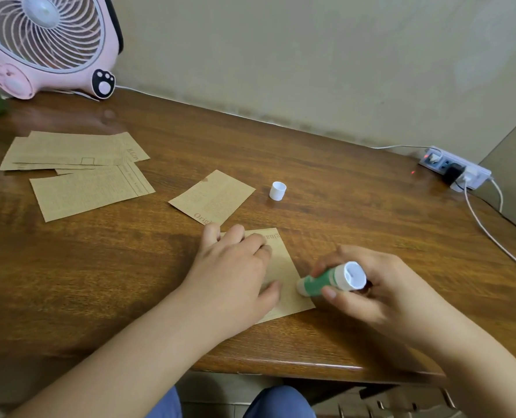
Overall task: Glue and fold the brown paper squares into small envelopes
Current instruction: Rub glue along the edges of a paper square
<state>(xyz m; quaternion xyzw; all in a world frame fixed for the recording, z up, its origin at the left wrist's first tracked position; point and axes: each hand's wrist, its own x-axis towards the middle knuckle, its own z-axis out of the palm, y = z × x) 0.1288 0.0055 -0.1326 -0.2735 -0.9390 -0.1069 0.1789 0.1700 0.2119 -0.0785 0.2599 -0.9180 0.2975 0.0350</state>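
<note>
Wooden table (341, 191): uncapped glue stick (326, 282) (white cap (278, 190) apart) against brown paper (284, 267).

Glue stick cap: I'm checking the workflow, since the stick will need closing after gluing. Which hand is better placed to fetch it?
Probably the left hand: it only presses the brown paper, while the right hand grips the glue stick. The cap stands beyond both.

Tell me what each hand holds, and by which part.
Right hand grips the glue stick around its white base end. Left hand grips nothing; it presses the brown paper flat.
</note>
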